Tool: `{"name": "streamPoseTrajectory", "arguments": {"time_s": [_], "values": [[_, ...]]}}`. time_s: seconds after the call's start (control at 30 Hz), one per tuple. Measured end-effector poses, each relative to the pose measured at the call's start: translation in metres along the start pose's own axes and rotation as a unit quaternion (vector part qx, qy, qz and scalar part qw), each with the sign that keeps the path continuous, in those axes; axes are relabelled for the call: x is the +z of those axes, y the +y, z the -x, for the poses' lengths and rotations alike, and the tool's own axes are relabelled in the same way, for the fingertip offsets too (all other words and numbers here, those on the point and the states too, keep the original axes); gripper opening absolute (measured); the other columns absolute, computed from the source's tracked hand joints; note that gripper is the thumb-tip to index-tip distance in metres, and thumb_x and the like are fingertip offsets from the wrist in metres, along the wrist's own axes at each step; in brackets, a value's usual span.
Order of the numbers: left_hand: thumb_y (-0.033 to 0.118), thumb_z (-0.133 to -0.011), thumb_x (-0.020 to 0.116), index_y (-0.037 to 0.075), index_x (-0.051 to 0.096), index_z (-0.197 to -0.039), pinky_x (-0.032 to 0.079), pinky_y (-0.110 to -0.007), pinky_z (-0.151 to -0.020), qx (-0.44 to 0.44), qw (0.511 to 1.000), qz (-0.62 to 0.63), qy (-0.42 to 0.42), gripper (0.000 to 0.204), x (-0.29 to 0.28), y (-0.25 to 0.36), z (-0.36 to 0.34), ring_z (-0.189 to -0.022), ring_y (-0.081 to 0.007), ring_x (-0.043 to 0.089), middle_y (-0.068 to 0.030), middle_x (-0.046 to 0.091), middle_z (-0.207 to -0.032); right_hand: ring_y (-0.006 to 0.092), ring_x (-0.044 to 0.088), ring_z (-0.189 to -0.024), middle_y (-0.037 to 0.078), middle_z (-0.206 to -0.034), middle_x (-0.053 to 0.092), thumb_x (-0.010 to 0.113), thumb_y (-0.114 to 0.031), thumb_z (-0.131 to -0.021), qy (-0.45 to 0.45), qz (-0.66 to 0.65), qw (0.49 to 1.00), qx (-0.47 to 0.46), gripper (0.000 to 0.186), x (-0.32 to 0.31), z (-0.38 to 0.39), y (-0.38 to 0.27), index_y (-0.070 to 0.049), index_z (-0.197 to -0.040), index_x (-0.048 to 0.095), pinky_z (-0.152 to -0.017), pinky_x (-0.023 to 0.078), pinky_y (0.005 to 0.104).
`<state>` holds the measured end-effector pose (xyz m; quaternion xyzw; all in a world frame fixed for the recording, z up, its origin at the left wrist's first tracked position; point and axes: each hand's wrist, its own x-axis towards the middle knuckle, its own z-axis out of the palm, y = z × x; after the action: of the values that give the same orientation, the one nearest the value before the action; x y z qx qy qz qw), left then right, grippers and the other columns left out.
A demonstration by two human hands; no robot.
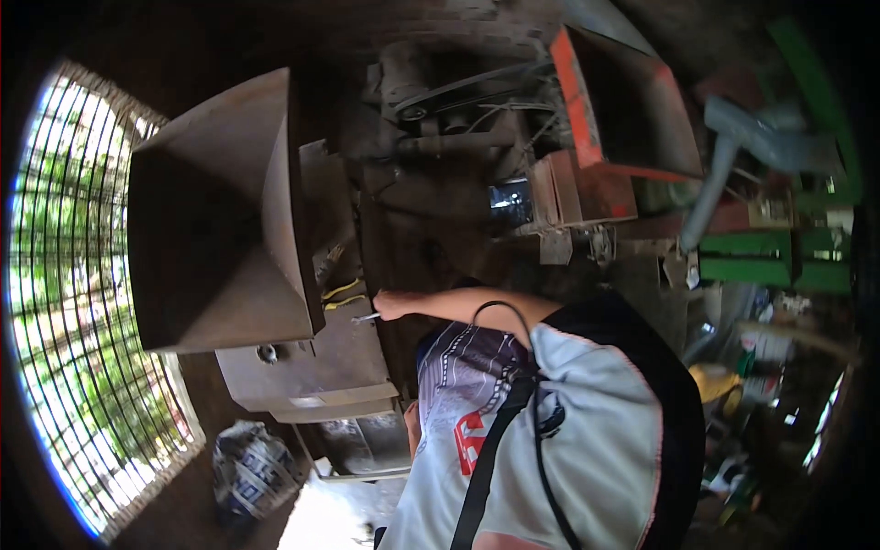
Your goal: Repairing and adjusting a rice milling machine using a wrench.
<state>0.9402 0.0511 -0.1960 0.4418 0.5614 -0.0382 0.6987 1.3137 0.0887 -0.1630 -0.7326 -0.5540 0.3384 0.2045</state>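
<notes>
My right hand (394,305) is closed around a small silver wrench (366,318), whose head points away from the fingers over the metal machine top (353,353). Just beyond it, a yellow-handled tool (343,301), apparently pliers, lies on that metal surface beside the big hopper. My left hand (412,423) shows only in part, low beside my shirt and close to the machine's edge; its fingers are mostly hidden, so I cannot tell whether they hold anything. A large brown metal hopper (220,229) rises from the machine past the tools.
A barred window (82,302) stands at the left. Below the machine sits a crumpled sack (255,467). A red-edged hopper (632,105), a belt-driven machine (458,92) and a grey pipe (720,174) fill the upper right, with green framing (747,258) and clutter beyond.
</notes>
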Motion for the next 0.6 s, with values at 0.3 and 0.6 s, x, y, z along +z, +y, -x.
{"name": "streamPoseTrajectory", "arguments": {"time_s": [0.3,0.6], "values": [[0.023,-0.085,0.059,0.002,0.063,-0.096,0.052,-0.03,-0.055,-0.03,0.99,-0.082,-0.107,0.024,0.044,0.135,-0.06,-0.065,-0.0176,0.062,-0.0097,0.065,-0.081,0.0291,0.062,-0.078,0.016,-0.08,0.063,0.057,-0.027,-0.077,0.237,-0.138,0.894,0.355,0.025,-0.095,0.205,0.087,-0.007,-0.087,0.067,-0.067,0.047,0.0411],[0.025,-0.085,0.058,0.003,0.061,-0.095,0.053,-0.032,-0.054,-0.09,0.979,-0.124,-0.134,0.024,0.115,0.182,-0.114,-0.065,-0.0196,0.063,-0.0108,0.065,-0.081,0.0071,0.05,-0.048,0.003,-0.067,0.059,0.05,-0.014,-0.091,0.532,-0.414,0.687,0.269,0.014,-0.141,0.354,0.105,-0.003,-0.082,0.053,-0.043,0.038,0.0215]]}}
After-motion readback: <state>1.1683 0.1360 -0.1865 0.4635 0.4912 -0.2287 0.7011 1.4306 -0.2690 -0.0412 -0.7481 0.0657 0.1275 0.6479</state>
